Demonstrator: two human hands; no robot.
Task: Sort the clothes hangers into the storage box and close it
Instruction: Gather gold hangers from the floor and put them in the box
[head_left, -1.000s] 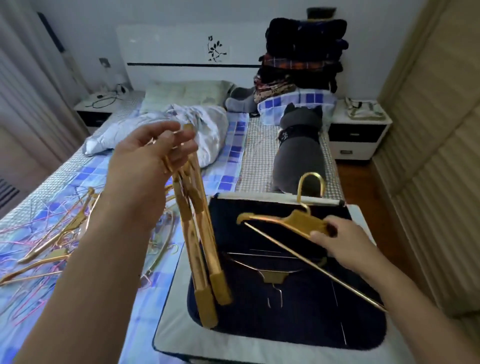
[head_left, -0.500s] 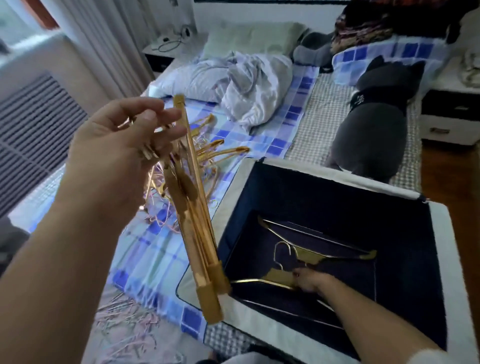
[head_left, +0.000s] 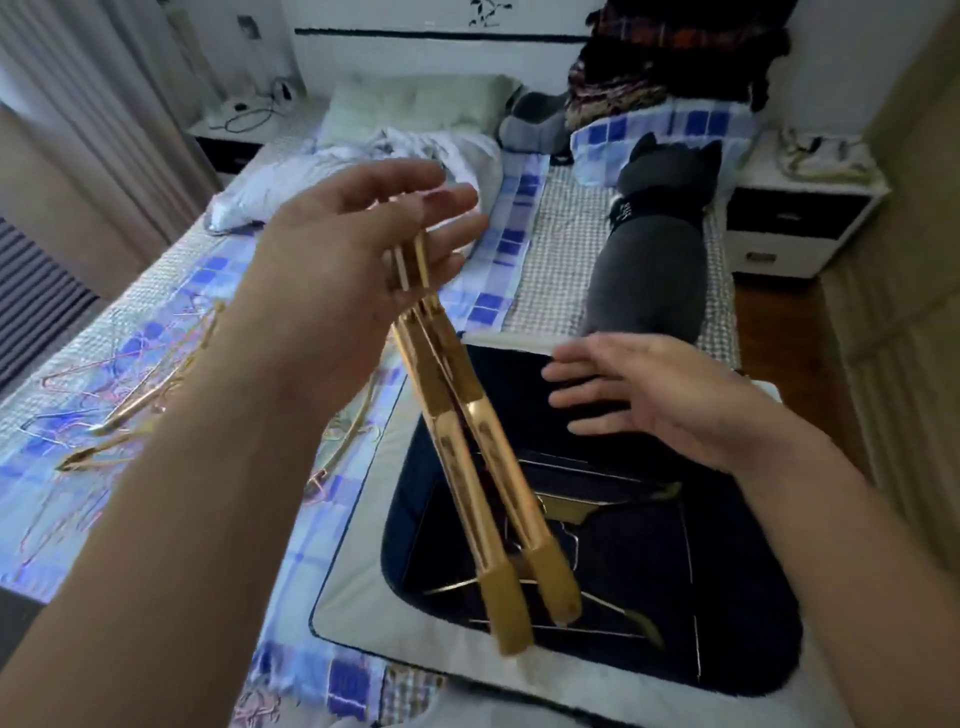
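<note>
Hanger sorting is partly done, with the box open.

Loose hangers (head_left: 130, 415) lie on the bed (head_left: 550, 249); the left hand (head_left: 363, 270) pinches a gold hanger bundle (head_left: 478, 478) over the storage box (head_left: 353, 613), which holds a few; the right hand (head_left: 660, 395) hovers with fingers spread.

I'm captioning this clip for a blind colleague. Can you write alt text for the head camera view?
A person's left hand holds a bundle of gold hangers above an open dark storage box on a bed, while the open right hand reaches toward them. A few hangers lie in the box; more hangers are scattered on the checked bedsheet.
</note>
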